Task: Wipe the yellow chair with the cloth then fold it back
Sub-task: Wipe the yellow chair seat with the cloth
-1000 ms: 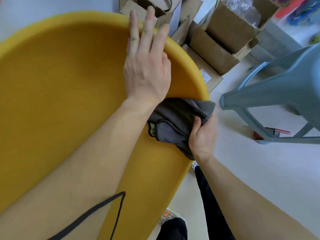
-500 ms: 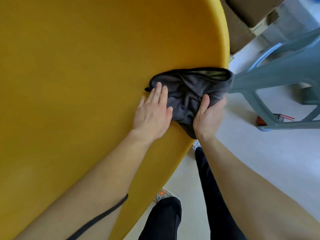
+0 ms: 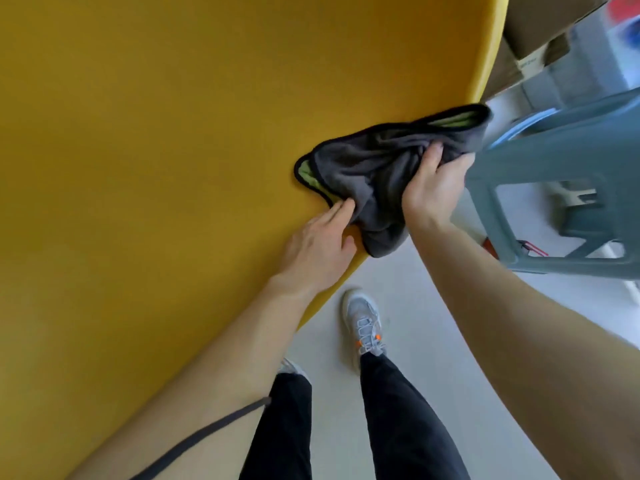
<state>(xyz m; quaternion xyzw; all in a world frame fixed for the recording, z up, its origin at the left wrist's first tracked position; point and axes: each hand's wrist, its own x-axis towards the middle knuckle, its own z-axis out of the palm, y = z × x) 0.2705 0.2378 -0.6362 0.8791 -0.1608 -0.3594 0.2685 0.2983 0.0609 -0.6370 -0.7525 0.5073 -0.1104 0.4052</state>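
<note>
The yellow chair (image 3: 173,168) fills the left and top of the head view, its curved edge running down the middle. A crumpled grey cloth (image 3: 367,171) with a black hem and green underside lies over that edge. My right hand (image 3: 433,185) grips the cloth's right side, thumb pressed into the folds. My left hand (image 3: 318,247) rests flat on the chair beside the cloth, its fingertips touching the cloth's lower left corner.
A grey-blue plastic stool (image 3: 561,188) stands right of the chair, close behind my right hand. Cardboard boxes (image 3: 533,36) are stacked at the top right. My legs and a grey shoe (image 3: 363,320) stand on the pale floor below the chair edge.
My left hand came down from the chair's far rim to the cloth's lower corner. The cloth and my right hand stayed on the chair edge while the view tilted down to my feet.
</note>
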